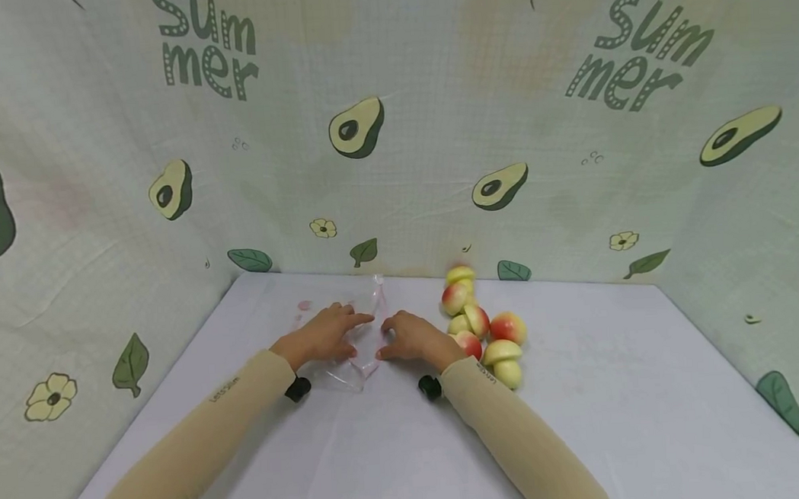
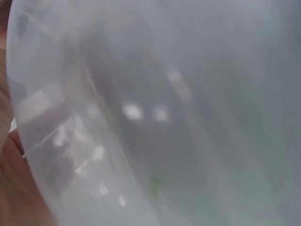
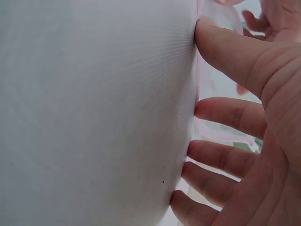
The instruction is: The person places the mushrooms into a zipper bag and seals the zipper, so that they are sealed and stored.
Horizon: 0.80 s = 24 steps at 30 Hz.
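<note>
A clear plastic bag (image 1: 344,375) with pink edging lies flat on the table between the two hands. My left hand (image 1: 322,336) rests over its left part, index finger stretched out and thumb apart. In the left wrist view the shiny clear plastic (image 2: 136,155) fills most of the picture, and part of the hand (image 2: 21,188) shows at lower left. At the bag's right edge is my right hand (image 1: 415,338). In the right wrist view its spread fingers (image 3: 230,115) reach down to the white surface, thumb tip right at the pink edge.
Several red-and-yellow peach-like pieces (image 1: 508,327) and pale yellow mushroom-shaped pieces (image 1: 502,352) cluster beside the right wrist. They run toward the back of the white table (image 1: 621,388). A cloth printed with avocados (image 1: 358,128) hangs around the back and sides.
</note>
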Each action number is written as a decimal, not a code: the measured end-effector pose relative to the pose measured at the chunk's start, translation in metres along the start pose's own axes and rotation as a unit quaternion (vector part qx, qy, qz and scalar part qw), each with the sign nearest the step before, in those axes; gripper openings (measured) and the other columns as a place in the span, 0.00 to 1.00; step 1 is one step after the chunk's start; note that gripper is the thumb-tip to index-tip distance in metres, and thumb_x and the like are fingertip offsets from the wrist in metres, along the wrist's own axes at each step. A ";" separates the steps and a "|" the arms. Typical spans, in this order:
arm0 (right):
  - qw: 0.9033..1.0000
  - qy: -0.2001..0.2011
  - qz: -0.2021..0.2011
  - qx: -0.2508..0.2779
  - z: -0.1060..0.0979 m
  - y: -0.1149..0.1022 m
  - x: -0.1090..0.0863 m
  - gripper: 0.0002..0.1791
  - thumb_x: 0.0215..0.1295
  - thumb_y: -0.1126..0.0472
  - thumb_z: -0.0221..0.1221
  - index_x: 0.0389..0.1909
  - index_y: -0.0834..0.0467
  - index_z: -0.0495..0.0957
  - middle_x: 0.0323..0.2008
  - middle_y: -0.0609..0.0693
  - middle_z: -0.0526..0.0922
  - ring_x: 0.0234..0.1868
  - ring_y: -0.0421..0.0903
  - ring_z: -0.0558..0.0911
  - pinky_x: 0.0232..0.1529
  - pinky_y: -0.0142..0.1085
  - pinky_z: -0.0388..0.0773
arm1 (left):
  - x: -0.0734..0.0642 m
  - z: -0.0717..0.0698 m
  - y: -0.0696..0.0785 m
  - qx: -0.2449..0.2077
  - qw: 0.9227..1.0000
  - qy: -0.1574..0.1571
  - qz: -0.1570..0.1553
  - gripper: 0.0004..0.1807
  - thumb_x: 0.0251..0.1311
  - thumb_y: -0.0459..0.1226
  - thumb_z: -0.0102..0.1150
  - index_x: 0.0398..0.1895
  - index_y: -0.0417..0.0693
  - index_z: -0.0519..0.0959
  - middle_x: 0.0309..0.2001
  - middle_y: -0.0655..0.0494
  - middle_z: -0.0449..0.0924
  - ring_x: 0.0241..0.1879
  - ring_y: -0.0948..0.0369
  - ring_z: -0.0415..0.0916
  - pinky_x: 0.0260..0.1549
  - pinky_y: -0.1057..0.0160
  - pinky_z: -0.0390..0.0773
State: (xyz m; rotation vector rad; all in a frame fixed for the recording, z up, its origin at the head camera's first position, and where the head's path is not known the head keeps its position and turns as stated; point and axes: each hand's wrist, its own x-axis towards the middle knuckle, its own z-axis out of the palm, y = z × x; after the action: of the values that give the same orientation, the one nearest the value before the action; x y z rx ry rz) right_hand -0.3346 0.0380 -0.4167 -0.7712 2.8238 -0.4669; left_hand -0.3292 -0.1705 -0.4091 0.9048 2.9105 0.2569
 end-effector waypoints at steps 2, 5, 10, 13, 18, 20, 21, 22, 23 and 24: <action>1.000 0.000 -0.004 0.000 0.000 0.000 0.000 0.29 0.55 0.47 0.68 0.54 0.58 0.77 0.50 0.56 0.77 0.49 0.50 0.76 0.54 0.45 0.71 | 0.000 0.001 0.001 -0.024 1.000 -0.010 -0.011 0.36 0.55 0.37 0.67 0.69 0.59 0.66 0.60 0.44 0.67 0.60 0.47 0.65 0.52 0.51 0.71; 1.000 0.007 -0.012 -0.003 0.000 0.000 -0.001 0.29 0.55 0.47 0.68 0.53 0.59 0.78 0.49 0.56 0.77 0.49 0.50 0.76 0.53 0.45 0.72 | -0.001 0.003 0.002 -0.048 0.998 -0.020 -0.022 0.33 0.57 0.34 0.64 0.67 0.60 0.68 0.58 0.43 0.66 0.55 0.49 0.69 0.48 0.53 0.73; 1.000 0.011 -0.016 -0.009 0.000 0.000 -0.002 0.28 0.55 0.47 0.68 0.53 0.58 0.78 0.48 0.56 0.77 0.47 0.50 0.76 0.53 0.43 0.72 | 0.001 0.004 0.003 -0.078 0.996 -0.015 -0.046 0.31 0.56 0.37 0.66 0.65 0.51 0.70 0.47 0.48 0.68 0.38 0.57 0.70 0.41 0.58 0.73; 1.000 0.010 -0.017 -0.011 0.000 0.000 -0.003 0.28 0.55 0.47 0.68 0.53 0.58 0.77 0.48 0.56 0.77 0.47 0.49 0.76 0.53 0.42 0.72 | 0.002 0.004 0.003 -0.099 0.993 -0.001 -0.070 0.35 0.54 0.39 0.68 0.66 0.46 0.67 0.50 0.46 0.71 0.44 0.55 0.72 0.49 0.54 0.72; 1.000 0.013 -0.018 -0.009 0.001 0.000 -0.003 0.28 0.55 0.47 0.68 0.52 0.58 0.78 0.47 0.56 0.77 0.46 0.49 0.76 0.53 0.42 0.72 | 0.006 0.003 0.004 -0.137 0.987 0.027 -0.082 0.39 0.52 0.37 0.69 0.67 0.39 0.64 0.49 0.44 0.73 0.46 0.53 0.71 0.50 0.52 0.72; 1.000 0.014 -0.016 -0.009 0.001 0.000 -0.003 0.28 0.55 0.47 0.68 0.52 0.58 0.78 0.48 0.56 0.77 0.47 0.49 0.76 0.53 0.42 0.72 | 0.008 0.003 0.003 -0.155 0.984 0.041 -0.079 0.41 0.51 0.37 0.70 0.68 0.37 0.63 0.48 0.44 0.72 0.44 0.54 0.71 0.48 0.54 0.72; 1.000 0.014 -0.015 -0.009 0.000 -0.001 -0.003 0.28 0.54 0.47 0.68 0.52 0.59 0.78 0.48 0.56 0.77 0.47 0.49 0.76 0.53 0.42 0.72 | 0.010 0.003 0.003 -0.167 0.982 0.047 -0.079 0.41 0.51 0.36 0.70 0.68 0.35 0.62 0.47 0.44 0.72 0.42 0.54 0.71 0.46 0.54 0.73; 1.000 0.013 -0.014 -0.009 0.000 -0.001 -0.003 0.29 0.54 0.47 0.68 0.52 0.59 0.78 0.48 0.56 0.77 0.48 0.49 0.76 0.53 0.42 0.72 | 0.011 0.003 0.002 -0.182 0.979 0.054 -0.081 0.42 0.50 0.35 0.70 0.68 0.34 0.62 0.48 0.43 0.72 0.41 0.54 0.71 0.44 0.55 0.73; 1.000 0.012 -0.012 -0.009 0.000 -0.001 -0.003 0.29 0.54 0.46 0.69 0.53 0.59 0.78 0.49 0.56 0.76 0.48 0.49 0.76 0.54 0.42 0.71 | 0.011 0.004 0.002 -0.197 0.974 0.060 -0.089 0.42 0.50 0.35 0.70 0.68 0.35 0.62 0.49 0.44 0.72 0.42 0.54 0.70 0.44 0.56 0.73; 1.000 0.011 -0.011 -0.009 0.000 -0.001 -0.003 0.30 0.53 0.45 0.69 0.53 0.59 0.77 0.49 0.56 0.76 0.48 0.49 0.75 0.54 0.42 0.71 | 0.012 0.004 0.001 -0.218 0.969 0.065 -0.098 0.42 0.50 0.35 0.70 0.69 0.36 0.61 0.50 0.43 0.72 0.42 0.54 0.70 0.43 0.57 0.74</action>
State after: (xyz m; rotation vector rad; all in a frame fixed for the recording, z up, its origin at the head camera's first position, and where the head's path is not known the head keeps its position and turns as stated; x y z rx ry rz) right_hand -0.3319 0.0389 -0.4165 -0.8056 2.8471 -0.4566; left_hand -0.3376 -0.1623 -0.4134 0.5436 2.8436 0.9244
